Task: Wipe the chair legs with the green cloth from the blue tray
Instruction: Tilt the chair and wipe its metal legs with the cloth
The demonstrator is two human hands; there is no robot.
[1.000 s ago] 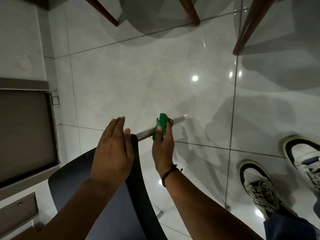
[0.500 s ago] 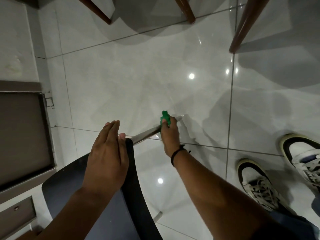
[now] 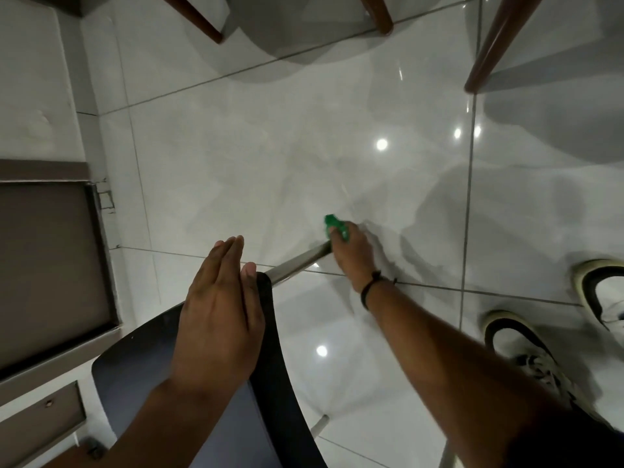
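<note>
1. Head view: the right hand is closed around the green cloth, wrapping it onto the far, lower end of a metal chair leg, close to the floor. Only a small bunch of cloth shows beyond the fingers; a closed fist probably lets the cloth rub all round the tube.
2. The left hand lies flat and open, fingers together, pressing on the dark chair seat at its edge and gripping nothing. It seems to be there to brace the tilted chair so the leg stays put under the wiping.
3. The leg runs from under the seat edge out to the right hand. A 2nd metal leg shows lower down, untouched.
4. A black band circles the right wrist. The person's 2 sneakers stand to the right.
5. Brown wooden legs of other furniture stand well apart at the top. The blue tray is not in view.
</note>
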